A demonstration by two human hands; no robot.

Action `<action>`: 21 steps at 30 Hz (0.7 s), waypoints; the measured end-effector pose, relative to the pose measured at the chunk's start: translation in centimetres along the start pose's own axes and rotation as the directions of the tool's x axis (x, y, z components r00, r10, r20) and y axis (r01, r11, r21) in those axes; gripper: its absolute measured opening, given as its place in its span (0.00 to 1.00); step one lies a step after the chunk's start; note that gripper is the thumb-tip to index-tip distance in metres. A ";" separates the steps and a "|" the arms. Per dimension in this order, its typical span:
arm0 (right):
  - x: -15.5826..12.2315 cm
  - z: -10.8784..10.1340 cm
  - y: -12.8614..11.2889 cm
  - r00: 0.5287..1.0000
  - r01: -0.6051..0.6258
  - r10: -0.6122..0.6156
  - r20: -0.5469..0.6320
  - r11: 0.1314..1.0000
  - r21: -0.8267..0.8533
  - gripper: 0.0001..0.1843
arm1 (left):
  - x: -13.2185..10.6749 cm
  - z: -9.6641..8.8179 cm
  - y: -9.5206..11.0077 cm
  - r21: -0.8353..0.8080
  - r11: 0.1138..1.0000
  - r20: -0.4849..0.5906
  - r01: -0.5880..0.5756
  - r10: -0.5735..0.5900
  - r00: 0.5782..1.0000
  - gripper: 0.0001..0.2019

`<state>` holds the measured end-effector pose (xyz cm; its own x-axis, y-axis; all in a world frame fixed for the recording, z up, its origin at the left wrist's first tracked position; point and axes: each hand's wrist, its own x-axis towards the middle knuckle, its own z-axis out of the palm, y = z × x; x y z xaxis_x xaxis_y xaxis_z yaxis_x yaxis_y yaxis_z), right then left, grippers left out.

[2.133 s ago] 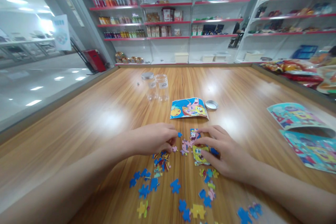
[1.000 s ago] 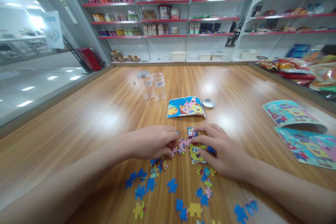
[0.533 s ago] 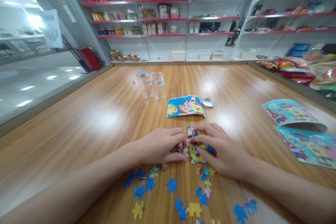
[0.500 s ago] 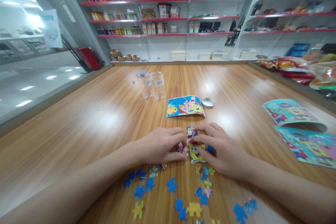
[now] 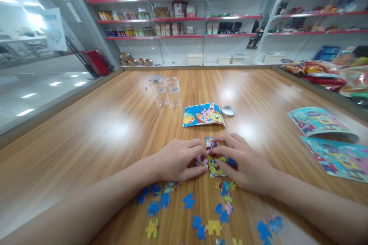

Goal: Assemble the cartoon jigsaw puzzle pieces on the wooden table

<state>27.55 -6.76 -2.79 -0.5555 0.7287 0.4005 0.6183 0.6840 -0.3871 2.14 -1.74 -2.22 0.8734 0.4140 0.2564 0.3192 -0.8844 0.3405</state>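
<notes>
- Landmark: card, printed side up, flat on table.
- Just nearer than card: patch of joined puzzle pieces, flat on the wood, set between both hands.
- Near-left of card: left hand, fingers curled in narrow, tips closed on a pink piece held against the patch's left edge.
- Near-right of card: right hand, fingers spread wide and laid over the patch's top and right side, pinning rather than gripping.
- Nearer again than card, past the hands: loose pieces, mostly blue with a few yellow, scattered apart.
- Just beside card's right corner: lid. Beyond card to the left: two clear jars, one capped, one open.
- Far right of card: two larger printed sheets, one with a curling edge.
- Likely handling: thin, light cardboard, stiff enough to pinch yet easy to bend at the tabs.
- Patch probably apt to come apart if lifted, so better slid flat or pressed from above.
- Single pieces best taken by opposite edges between thumb and forefinger, clear of the tabs.
- Glossy tabletop likely to let pieces skate under a sideways push.
</notes>
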 end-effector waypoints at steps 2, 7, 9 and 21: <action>0.0 0.0 0.0 1.000 -0.002 0.002 0.001 1.000 -0.002 0.15 | 0.0 0.1 0.2 -0.017 1.000 -0.008 0.020 -0.021 1.000 0.12; 0.0 0.1 0.0 1.000 -0.010 0.010 0.007 1.000 -0.008 0.14 | 0.0 0.5 0.3 -0.064 0.994 -0.015 0.084 -0.085 0.996 0.12; -0.1 0.0 0.0 1.000 -0.009 0.009 0.009 1.000 -0.009 0.14 | 0.1 0.6 0.3 -0.075 0.992 -0.017 0.099 -0.101 0.995 0.12; 0.0 0.0 0.1 1.000 0.000 0.000 0.011 1.000 -0.008 0.16 | 0.0 0.0 0.2 -0.083 0.990 0.019 0.111 -0.110 0.994 0.23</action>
<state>27.61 -6.72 -2.79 -0.5617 0.7289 0.3913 0.6227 0.6839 -0.3801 2.18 -1.91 -2.17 0.8396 0.5049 0.2004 0.3828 -0.8117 0.4413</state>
